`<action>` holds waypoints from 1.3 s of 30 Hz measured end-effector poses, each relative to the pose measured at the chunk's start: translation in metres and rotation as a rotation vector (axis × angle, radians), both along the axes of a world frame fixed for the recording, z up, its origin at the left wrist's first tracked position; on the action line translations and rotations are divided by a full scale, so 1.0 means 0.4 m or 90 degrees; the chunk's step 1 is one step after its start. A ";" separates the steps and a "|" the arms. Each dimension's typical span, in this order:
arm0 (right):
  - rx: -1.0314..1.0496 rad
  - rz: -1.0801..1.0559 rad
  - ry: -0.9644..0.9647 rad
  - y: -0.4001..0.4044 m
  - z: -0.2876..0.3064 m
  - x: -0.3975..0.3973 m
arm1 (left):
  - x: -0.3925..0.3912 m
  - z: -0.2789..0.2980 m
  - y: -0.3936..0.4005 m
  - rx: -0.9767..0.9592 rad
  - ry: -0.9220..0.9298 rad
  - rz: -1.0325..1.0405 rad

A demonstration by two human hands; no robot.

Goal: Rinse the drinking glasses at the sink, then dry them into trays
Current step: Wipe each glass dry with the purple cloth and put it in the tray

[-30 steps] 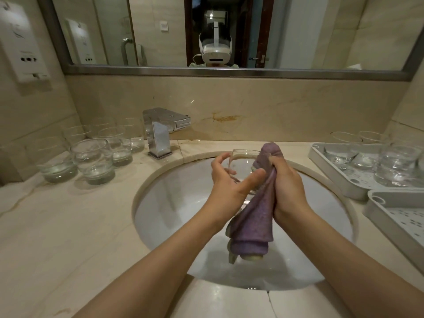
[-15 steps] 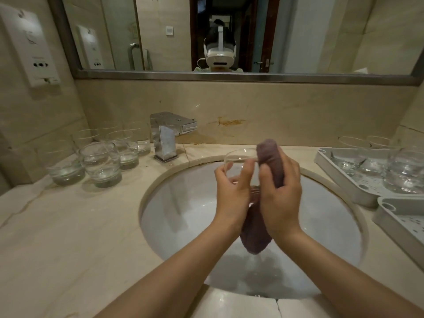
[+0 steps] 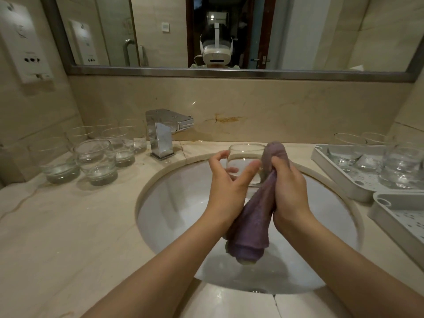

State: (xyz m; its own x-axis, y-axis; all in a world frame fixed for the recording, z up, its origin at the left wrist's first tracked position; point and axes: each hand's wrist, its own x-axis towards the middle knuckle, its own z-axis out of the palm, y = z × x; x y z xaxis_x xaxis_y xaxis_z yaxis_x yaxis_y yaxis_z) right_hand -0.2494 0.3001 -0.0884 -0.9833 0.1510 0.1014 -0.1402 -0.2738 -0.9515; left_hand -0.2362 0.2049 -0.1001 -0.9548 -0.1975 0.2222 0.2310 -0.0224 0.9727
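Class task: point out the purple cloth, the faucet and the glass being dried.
purple cloth [image 3: 250, 223], head view, hanging middle fold.
faucet [image 3: 163, 138], head view, front of upright body.
glass being dried [image 3: 243, 157], head view, near wall below rim.

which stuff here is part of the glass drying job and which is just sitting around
In the job: glass held by left hand; purple cloth gripped by right hand; waiting glasses; trays; sink.
Lying about: faucet; wall dispenser; mirror.
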 end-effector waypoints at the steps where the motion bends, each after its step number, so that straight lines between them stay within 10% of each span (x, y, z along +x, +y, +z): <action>1: 0.061 -0.011 0.068 -0.006 -0.005 0.007 | -0.003 -0.003 0.000 0.038 -0.014 0.005; 6: 0.375 -0.099 0.382 -0.043 -0.074 0.021 | -0.008 -0.014 -0.006 0.141 -0.066 0.042; 15: -0.155 0.030 -0.089 -0.003 -0.025 -0.010 | 0.000 -0.022 0.013 0.031 -0.029 -0.069; 20: -0.108 0.007 -0.091 -0.007 -0.016 -0.010 | -0.004 -0.009 -0.015 -0.117 -0.007 -0.056; 31: 0.430 -0.070 0.474 -0.047 -0.078 0.021 | -0.025 -0.019 -0.026 0.171 -0.065 0.079; 39: 0.000 -0.032 0.030 0.003 -0.015 -0.011 | 0.010 -0.019 0.018 0.082 -0.092 -0.071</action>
State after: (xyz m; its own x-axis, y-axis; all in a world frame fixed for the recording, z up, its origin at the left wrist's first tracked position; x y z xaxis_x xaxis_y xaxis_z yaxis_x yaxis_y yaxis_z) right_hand -0.2536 0.3011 -0.0943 -0.9688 0.1996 0.1470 -0.1979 -0.2652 -0.9437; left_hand -0.2323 0.2120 -0.1078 -0.9924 -0.1063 0.0615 0.0788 -0.1666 0.9829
